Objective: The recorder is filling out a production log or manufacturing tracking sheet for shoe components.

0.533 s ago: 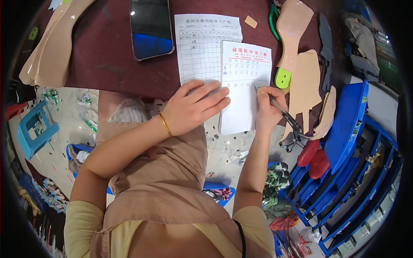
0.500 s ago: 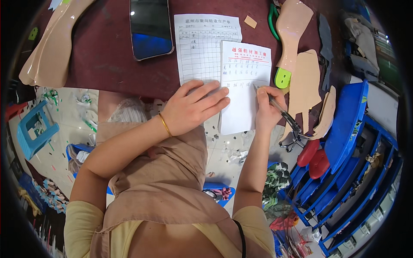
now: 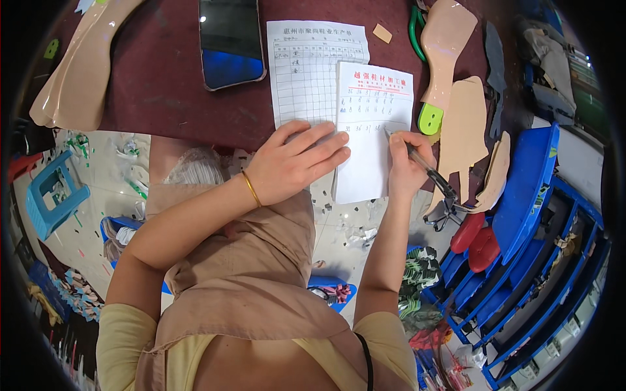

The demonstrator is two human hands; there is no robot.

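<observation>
A white notepad (image 3: 368,166) with a red printed heading and rows of handwriting lies at the table's near edge, overlapping a printed form sheet (image 3: 297,91). In my right hand (image 3: 411,159) is a dark pen (image 3: 435,174), its tip on the pad at the end of a handwritten row. My left hand (image 3: 297,159) lies flat with fingers stretched, fingertips on the pad's left edge and the lower part of the form. A smartphone (image 3: 231,42) with a dark screen rests left of the form.
Glossy beige shoe-shaped pieces (image 3: 81,72) lie at the table's left. At the right are another beige piece (image 3: 447,45) with a green tab, green-handled scissors (image 3: 416,32) and tan cut-outs (image 3: 463,124). A blue rack (image 3: 528,260) stands right, a blue stool (image 3: 55,195) left.
The view has shifted very slightly, moving the table things a little to the right. Both hands keep nearly the same pose, the pen tip still at the written row.
</observation>
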